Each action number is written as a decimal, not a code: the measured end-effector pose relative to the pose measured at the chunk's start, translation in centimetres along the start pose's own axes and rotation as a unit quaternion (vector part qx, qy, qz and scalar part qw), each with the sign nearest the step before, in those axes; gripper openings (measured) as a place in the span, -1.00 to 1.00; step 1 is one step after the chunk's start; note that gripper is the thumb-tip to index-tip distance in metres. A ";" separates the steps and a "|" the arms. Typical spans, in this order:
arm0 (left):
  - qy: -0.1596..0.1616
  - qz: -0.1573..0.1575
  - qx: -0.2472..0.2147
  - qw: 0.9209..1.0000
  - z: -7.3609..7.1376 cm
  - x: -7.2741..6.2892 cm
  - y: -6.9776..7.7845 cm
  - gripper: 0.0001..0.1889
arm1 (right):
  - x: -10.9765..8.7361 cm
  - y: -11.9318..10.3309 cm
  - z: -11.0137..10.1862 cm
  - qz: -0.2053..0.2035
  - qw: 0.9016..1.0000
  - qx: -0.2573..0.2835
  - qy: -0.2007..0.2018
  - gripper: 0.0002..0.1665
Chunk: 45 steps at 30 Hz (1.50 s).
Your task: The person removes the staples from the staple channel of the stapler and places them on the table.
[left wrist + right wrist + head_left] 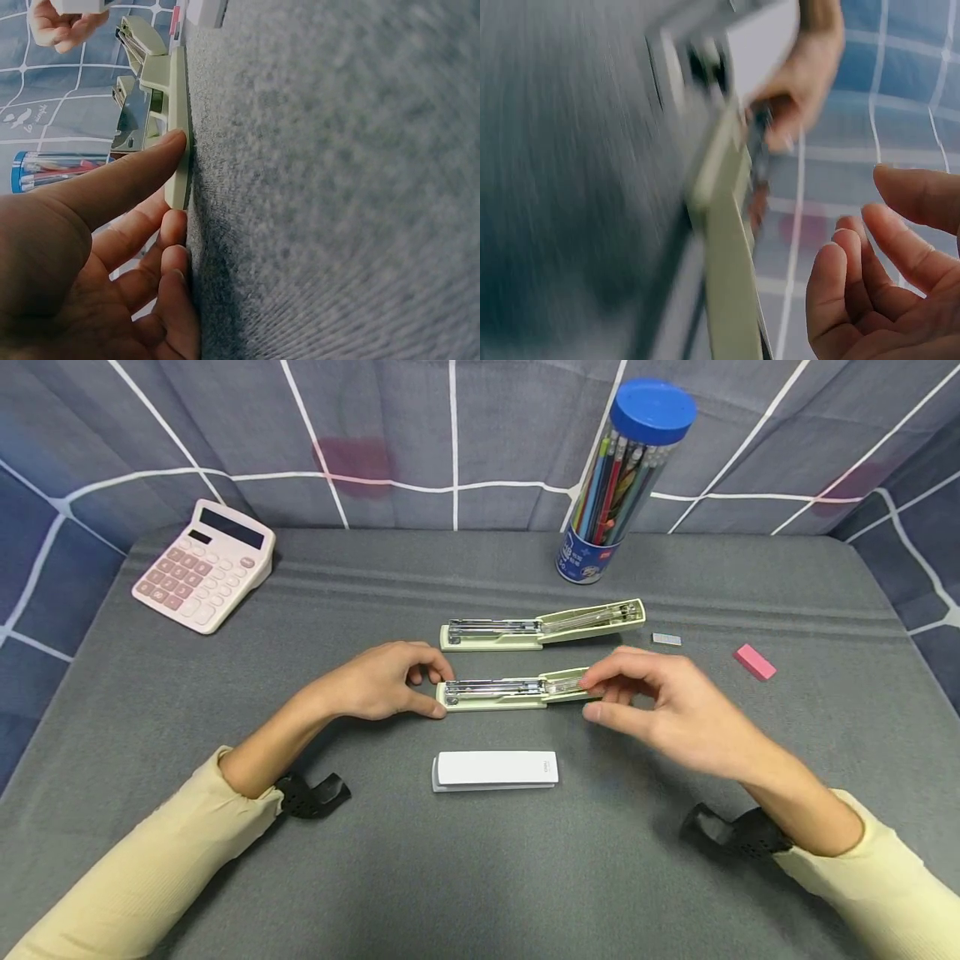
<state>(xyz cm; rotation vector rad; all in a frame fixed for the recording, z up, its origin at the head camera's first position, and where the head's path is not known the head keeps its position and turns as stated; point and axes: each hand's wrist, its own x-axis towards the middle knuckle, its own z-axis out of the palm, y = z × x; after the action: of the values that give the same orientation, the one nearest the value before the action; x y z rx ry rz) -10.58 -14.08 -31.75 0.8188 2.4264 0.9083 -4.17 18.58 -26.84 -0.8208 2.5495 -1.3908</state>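
Observation:
A pale green stapler lies opened out flat on the grey table, its metal staple channel showing. My left hand grips the left end of its base between thumb and fingers; in the left wrist view the thumb lies along the base. My right hand hovers by the raised lid at the other end, overlapping it in the head view. The right wrist view shows loosely bent fingers, apart from the lid and holding nothing. A second green stapler, also opened, lies just behind.
A white closed stapler lies in front. A small staple strip and a pink eraser are at right. Behind stand a blue-lidded pencil tub and, far left, a pink calculator. A checked cloth hangs at the back.

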 end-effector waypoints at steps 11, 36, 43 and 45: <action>0.003 -0.009 -0.004 1.000 0.1 -0.1 0.2 -0.70 | -0.2 -0.7 5.3 0.004 0.994 -0.008 -0.113 -0.65; 0.014 0.019 -0.080 0.997 3.7 -5.9 2.1 -0.67 | -1.0 -0.1 6.4 -0.011 0.993 -0.032 -0.110 -0.63; -0.011 0.007 -0.067 0.998 4.5 -5.9 2.6 -0.64 | -0.9 -0.3 6.5 0.002 0.993 -0.030 -0.117 -0.64; -0.007 0.011 -0.065 0.998 4.6 -5.8 2.6 -0.64 | -1.0 -0.4 6.5 0.004 0.993 -0.035 -0.115 -0.64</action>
<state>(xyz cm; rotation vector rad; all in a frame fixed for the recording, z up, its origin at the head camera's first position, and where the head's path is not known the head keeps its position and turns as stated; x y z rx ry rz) -2.74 -14.23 -32.17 0.8013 2.3229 1.0535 -0.92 14.10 -30.37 -0.9219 2.4335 -1.1363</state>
